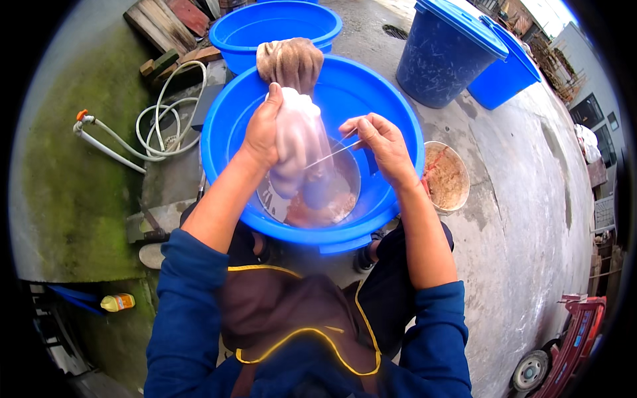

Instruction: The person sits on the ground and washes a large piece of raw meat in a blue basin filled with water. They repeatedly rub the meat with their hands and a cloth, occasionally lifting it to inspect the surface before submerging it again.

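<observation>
My left hand (263, 130) grips the upper left side of a pale, wet, sack-like piece (301, 132), soft and pinkish white. It hangs over a large blue plastic tub (400, 112); blur and glare hide its exact kind. Between finger and thumb, my right hand (382, 142) pinches a thin whitish strand (331, 156), drawn taut from the lower right side of the piece. Below, a round metal basin (268, 199) sits inside the tub with pinkish wet matter (318, 211) in it. A brown, ribbed, limp piece (290, 62) drapes over the tub's far rim.
Behind stand another blue tub (276, 25), a lidded blue bin (438, 64) and a blue bucket (497, 79). A pail (467, 186) of brownish matter touches my right side. Left are a coiled hose (159, 114), a valved pipe (107, 145) and a yellow bottle (118, 302).
</observation>
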`<act>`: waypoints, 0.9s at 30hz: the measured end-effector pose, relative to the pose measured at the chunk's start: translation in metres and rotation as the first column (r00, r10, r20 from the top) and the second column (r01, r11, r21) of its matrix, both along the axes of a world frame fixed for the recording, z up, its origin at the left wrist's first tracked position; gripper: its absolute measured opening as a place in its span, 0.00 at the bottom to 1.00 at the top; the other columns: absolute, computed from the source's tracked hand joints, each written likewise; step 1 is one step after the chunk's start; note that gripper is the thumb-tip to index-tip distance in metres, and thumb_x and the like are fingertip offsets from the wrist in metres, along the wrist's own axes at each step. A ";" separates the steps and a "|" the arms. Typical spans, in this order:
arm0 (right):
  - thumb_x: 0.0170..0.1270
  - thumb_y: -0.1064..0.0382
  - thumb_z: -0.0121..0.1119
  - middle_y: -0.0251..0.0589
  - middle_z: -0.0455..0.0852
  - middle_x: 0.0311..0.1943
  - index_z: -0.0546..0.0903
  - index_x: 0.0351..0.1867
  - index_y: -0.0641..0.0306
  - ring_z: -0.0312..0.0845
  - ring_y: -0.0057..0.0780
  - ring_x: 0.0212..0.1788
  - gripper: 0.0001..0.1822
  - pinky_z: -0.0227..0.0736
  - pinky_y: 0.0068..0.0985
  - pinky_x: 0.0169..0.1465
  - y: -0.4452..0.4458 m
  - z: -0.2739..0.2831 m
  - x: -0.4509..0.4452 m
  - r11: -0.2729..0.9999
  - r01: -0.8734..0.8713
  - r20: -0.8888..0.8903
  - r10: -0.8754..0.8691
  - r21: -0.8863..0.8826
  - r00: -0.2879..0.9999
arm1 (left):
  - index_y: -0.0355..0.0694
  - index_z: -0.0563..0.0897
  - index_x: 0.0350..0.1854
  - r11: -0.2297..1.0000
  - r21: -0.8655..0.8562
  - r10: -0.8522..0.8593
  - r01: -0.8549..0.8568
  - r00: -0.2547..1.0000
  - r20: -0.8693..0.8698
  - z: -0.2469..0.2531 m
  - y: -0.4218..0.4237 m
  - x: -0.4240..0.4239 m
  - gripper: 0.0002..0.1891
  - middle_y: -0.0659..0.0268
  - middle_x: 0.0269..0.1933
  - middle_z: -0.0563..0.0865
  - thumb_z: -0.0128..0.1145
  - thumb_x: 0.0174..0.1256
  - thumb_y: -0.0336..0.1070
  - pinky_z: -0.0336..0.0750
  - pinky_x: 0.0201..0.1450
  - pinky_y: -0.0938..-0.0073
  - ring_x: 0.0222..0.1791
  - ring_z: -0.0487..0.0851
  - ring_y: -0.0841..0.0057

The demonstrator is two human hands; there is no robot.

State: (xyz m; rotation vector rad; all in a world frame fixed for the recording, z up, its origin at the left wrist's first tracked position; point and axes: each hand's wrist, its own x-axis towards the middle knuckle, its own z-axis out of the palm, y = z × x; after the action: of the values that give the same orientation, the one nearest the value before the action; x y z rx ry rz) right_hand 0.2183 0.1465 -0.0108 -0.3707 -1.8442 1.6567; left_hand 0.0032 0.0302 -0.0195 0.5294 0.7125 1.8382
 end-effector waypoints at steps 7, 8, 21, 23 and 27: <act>0.79 0.49 0.55 0.42 0.88 0.33 0.80 0.40 0.64 0.85 0.28 0.34 0.18 0.75 0.24 0.35 -0.023 -0.010 -0.012 0.964 -0.146 0.272 0.205 -0.222 0.940 | 0.38 0.77 0.55 0.994 -0.035 0.104 -0.103 0.994 0.042 0.001 0.002 -0.008 0.24 0.56 0.48 0.87 0.48 0.81 0.58 0.83 0.55 0.62 0.48 0.87 0.64; 0.79 0.50 0.56 0.43 0.89 0.34 0.81 0.41 0.65 0.85 0.30 0.34 0.18 0.75 0.27 0.36 -0.024 -0.017 -0.013 0.994 -0.105 0.349 0.113 -0.042 0.930 | 0.39 0.77 0.56 0.993 -0.033 0.118 -0.116 0.991 0.066 0.003 0.003 -0.012 0.24 0.57 0.48 0.87 0.49 0.81 0.58 0.83 0.55 0.62 0.49 0.87 0.63; 0.68 0.59 0.53 0.60 0.85 0.36 0.82 0.43 0.64 0.81 0.61 0.42 0.12 0.74 0.50 0.45 -0.058 -0.011 -0.036 0.733 -0.309 0.424 0.030 0.606 0.905 | 0.35 0.80 0.54 0.977 -0.030 0.210 -0.209 0.977 0.040 -0.016 0.007 -0.044 0.28 0.54 0.49 0.88 0.49 0.79 0.61 0.84 0.56 0.57 0.49 0.88 0.60; 0.67 0.61 0.52 0.60 0.84 0.34 0.80 0.40 0.65 0.80 0.62 0.41 0.10 0.73 0.51 0.44 -0.061 -0.001 -0.031 0.720 -0.336 0.402 0.086 0.607 0.912 | 0.36 0.80 0.53 0.971 -0.075 0.231 -0.228 0.973 0.027 -0.018 0.004 -0.051 0.27 0.54 0.49 0.88 0.49 0.79 0.60 0.84 0.55 0.56 0.49 0.88 0.60; 0.66 0.63 0.51 0.61 0.82 0.31 0.78 0.38 0.65 0.79 0.64 0.38 0.08 0.73 0.50 0.41 -0.079 0.018 -0.006 0.705 -0.533 0.443 0.334 0.469 0.832 | 0.36 0.79 0.53 0.900 -0.228 0.396 -0.373 0.916 0.065 -0.021 0.011 -0.061 0.26 0.54 0.48 0.88 0.50 0.79 0.60 0.85 0.53 0.55 0.48 0.88 0.60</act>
State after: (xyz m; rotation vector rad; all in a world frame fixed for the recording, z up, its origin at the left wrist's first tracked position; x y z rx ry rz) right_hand 0.2123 0.0674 0.0073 0.0895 -2.7503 1.2439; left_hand -0.0581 0.0407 -0.0408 0.1490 0.9771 2.1047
